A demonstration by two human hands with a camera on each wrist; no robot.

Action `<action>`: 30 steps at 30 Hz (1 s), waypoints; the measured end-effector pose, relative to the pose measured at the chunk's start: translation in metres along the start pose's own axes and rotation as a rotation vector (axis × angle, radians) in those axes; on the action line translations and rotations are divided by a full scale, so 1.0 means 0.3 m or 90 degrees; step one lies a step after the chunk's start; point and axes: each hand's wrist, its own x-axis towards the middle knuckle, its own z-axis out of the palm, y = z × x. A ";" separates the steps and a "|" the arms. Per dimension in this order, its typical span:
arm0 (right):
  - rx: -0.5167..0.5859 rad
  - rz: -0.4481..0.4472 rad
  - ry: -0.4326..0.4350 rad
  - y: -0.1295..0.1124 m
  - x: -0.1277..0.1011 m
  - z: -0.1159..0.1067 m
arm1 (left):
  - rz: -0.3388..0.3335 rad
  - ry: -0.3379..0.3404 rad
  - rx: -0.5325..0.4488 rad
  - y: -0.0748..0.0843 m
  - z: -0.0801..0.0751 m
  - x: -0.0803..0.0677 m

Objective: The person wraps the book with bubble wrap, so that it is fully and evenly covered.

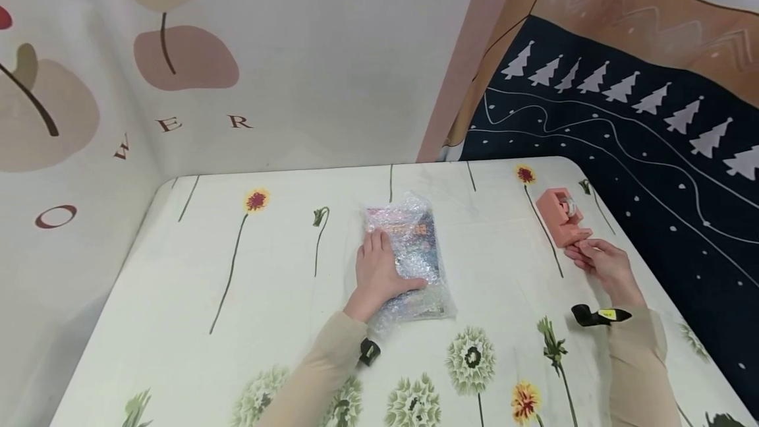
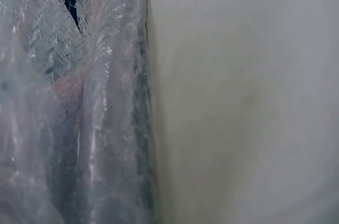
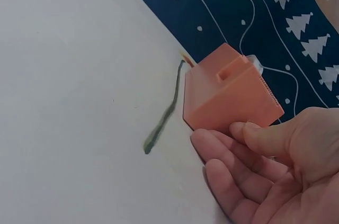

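Note:
A flat packet in clear bubble wrap (image 1: 418, 249), with a colourful printed cover showing through, lies at the table's middle. My left hand (image 1: 379, 275) rests on its left side, fingers pointing away and thumb spread across the lower part. The left wrist view shows the crinkled wrap (image 2: 114, 118) up close, with most of that hand hidden. At the right, my right hand (image 1: 601, 265) is at the near end of a pink tape dispenser (image 1: 554, 216), which bears a small clear roll. In the right wrist view, thumb and forefinger pinch the dispenser's (image 3: 228, 97) lower corner.
The white flower-printed tablecloth (image 1: 284, 262) covers the table. Along its right edge hangs dark blue cloth with white trees (image 1: 593, 117). A pale printed wall hanging (image 1: 326, 64) rises behind. Black wrist devices (image 1: 599, 315) sit at both sleeves.

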 end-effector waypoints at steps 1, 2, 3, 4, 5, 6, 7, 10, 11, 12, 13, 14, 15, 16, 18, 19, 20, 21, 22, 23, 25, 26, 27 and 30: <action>0.006 0.003 -0.004 -0.001 0.002 -0.001 | -0.001 -0.001 0.000 -0.001 -0.001 0.000; 0.009 0.008 -0.006 -0.002 0.003 -0.001 | -0.001 -0.001 0.001 -0.001 -0.001 0.000; 0.013 0.012 -0.009 -0.002 0.004 -0.002 | -0.001 -0.001 0.001 -0.002 -0.002 0.000; 0.017 0.016 -0.011 -0.002 0.006 -0.003 | 0.000 0.000 0.001 -0.002 -0.003 -0.001; 0.021 0.019 -0.013 -0.002 0.007 -0.004 | 0.000 0.001 0.001 -0.003 -0.003 -0.001; 0.024 0.021 -0.014 -0.001 0.009 -0.004 | 0.001 0.003 0.000 -0.003 -0.004 -0.002; 0.026 0.023 -0.015 0.001 0.011 -0.005 | 0.001 0.001 0.000 -0.003 -0.005 -0.002; 0.034 0.024 -0.021 0.010 0.017 -0.009 | -0.001 0.004 0.002 -0.003 -0.004 -0.002; 0.047 0.024 -0.024 0.014 0.018 -0.011 | -0.003 0.003 0.005 -0.003 -0.003 -0.002; 0.063 0.027 -0.027 0.017 0.018 -0.013 | -0.004 0.000 0.005 -0.003 -0.003 -0.003; 0.075 0.029 -0.028 0.021 0.016 -0.016 | -0.004 -0.004 0.004 -0.002 -0.003 -0.002; 0.093 0.032 -0.029 0.025 0.013 -0.020 | -0.004 -0.008 0.002 -0.001 -0.002 -0.002; 0.111 0.034 -0.029 0.028 0.010 -0.023 | -0.003 -0.012 -0.001 0.000 -0.003 -0.002; 0.129 0.038 -0.029 0.031 0.007 -0.026 | -0.001 -0.014 -0.004 0.001 -0.003 -0.003; 0.141 0.038 -0.032 0.034 0.000 -0.031 | 0.001 -0.015 -0.006 0.002 -0.002 -0.003; 0.144 0.034 -0.034 0.035 -0.001 -0.031 | 0.001 -0.014 -0.005 0.002 -0.002 -0.002; 0.151 0.030 -0.039 0.037 -0.002 -0.031 | 0.001 -0.011 -0.002 0.001 -0.001 -0.002; 0.154 0.026 -0.040 0.037 -0.003 -0.030 | -0.001 -0.009 0.001 0.000 -0.001 -0.003; 0.156 0.021 -0.041 0.037 -0.005 -0.026 | -0.002 -0.007 0.005 -0.001 -0.001 -0.003; 0.157 0.014 -0.040 0.039 -0.006 -0.023 | -0.002 -0.005 0.007 -0.001 0.000 -0.003; 0.155 -0.001 -0.029 0.042 -0.011 -0.016 | 0.000 -0.003 0.004 -0.002 -0.001 -0.003; 0.151 -0.008 -0.022 0.045 -0.013 -0.012 | 0.001 -0.002 0.003 -0.002 0.000 -0.003; 0.140 -0.013 -0.014 0.048 -0.016 -0.009 | 0.002 -0.001 0.001 -0.002 -0.001 -0.004; 0.103 -0.021 0.006 0.057 -0.027 0.000 | 0.003 -0.001 0.000 -0.001 0.000 -0.003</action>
